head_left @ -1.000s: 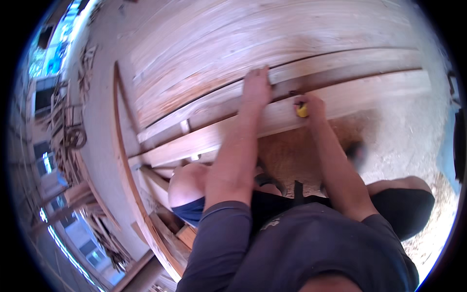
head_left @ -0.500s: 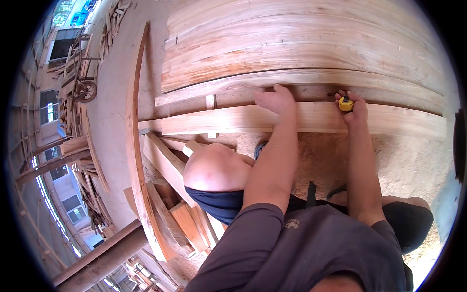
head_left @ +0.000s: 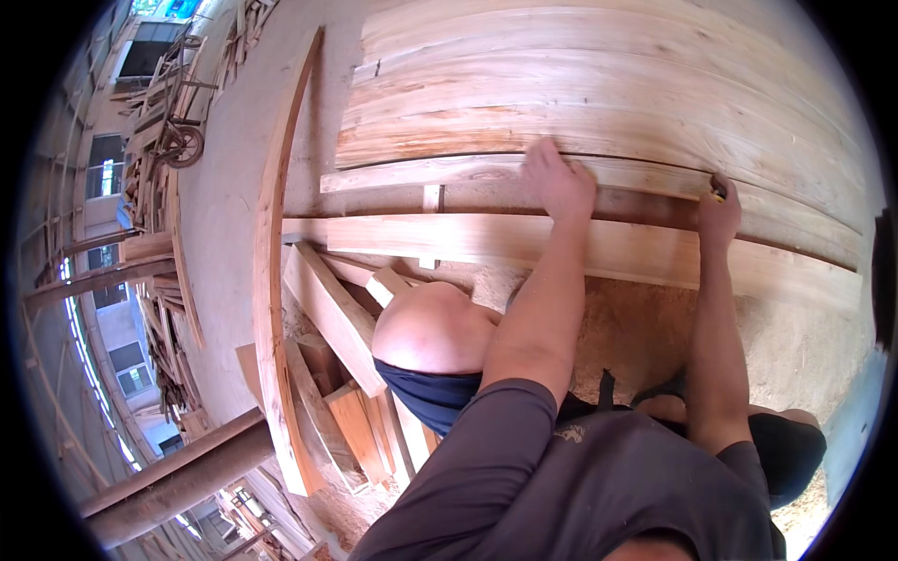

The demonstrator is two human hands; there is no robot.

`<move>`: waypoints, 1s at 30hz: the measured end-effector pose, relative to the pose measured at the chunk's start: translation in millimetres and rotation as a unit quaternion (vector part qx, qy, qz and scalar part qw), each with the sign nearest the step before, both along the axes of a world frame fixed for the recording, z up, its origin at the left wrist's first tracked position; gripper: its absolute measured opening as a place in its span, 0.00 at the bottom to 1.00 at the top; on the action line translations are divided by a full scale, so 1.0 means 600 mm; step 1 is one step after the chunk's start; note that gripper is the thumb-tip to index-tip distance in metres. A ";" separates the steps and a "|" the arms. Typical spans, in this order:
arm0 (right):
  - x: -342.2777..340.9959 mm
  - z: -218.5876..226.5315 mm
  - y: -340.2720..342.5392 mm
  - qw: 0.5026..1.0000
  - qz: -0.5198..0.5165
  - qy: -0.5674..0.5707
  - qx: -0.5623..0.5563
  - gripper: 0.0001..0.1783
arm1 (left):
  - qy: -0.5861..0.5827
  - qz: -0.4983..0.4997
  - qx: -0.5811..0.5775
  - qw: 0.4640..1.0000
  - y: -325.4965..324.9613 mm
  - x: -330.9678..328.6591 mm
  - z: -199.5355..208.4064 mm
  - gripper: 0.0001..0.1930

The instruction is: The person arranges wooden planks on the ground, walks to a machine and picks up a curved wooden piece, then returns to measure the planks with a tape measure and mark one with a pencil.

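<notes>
A yellow and black tape measure [head_left: 719,194] is in my right hand [head_left: 719,220], which is closed round it and hides most of it. That hand is over the narrow pale board [head_left: 636,175] along the near edge of the wide planks. My left hand [head_left: 561,185] reaches over the same narrow board, to the left of the right hand. Its fingers are slightly blurred, look apart and show nothing held. Closer to me lies another long board [head_left: 449,236], parallel to the narrow one and under my forearms.
Wide planks [head_left: 561,75] lie side by side beyond my hands. A short wooden crosspiece [head_left: 432,198] sits under the near board. At left are a long beam [head_left: 271,252] and several timber offcuts [head_left: 332,290]. A wheeled cart [head_left: 182,145] and piled wood stand farther off.
Both hands have moved forward and a little right, from the near board to the narrow board by the planks. The tape measure moved along in my right hand. The view has shifted slightly.
</notes>
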State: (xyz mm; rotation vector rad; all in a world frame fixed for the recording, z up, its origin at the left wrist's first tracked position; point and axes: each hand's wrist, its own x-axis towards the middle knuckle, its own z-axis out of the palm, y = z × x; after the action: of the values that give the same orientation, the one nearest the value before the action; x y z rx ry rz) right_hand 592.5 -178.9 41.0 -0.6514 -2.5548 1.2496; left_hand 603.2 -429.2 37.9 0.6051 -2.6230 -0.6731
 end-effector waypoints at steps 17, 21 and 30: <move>-0.047 0.029 0.004 0.928 0.203 -0.216 0.226 0.15 | -0.108 -0.151 -0.059 0.981 -0.007 -0.014 -0.007 0.14; -0.041 0.056 -0.008 0.871 0.306 -0.313 0.224 0.14 | -0.155 -0.220 -0.054 0.962 0.003 -0.007 -0.035 0.15; -0.051 0.038 -0.001 0.849 0.342 -0.323 0.241 0.14 | -0.187 0.005 0.169 0.968 0.004 -0.055 -0.015 0.14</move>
State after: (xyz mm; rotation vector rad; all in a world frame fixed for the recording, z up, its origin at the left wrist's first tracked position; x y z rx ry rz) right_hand 561.7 -179.8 63.5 -0.0065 -3.6783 0.4545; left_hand 570.1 -426.6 28.7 0.9217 -2.8614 -1.1142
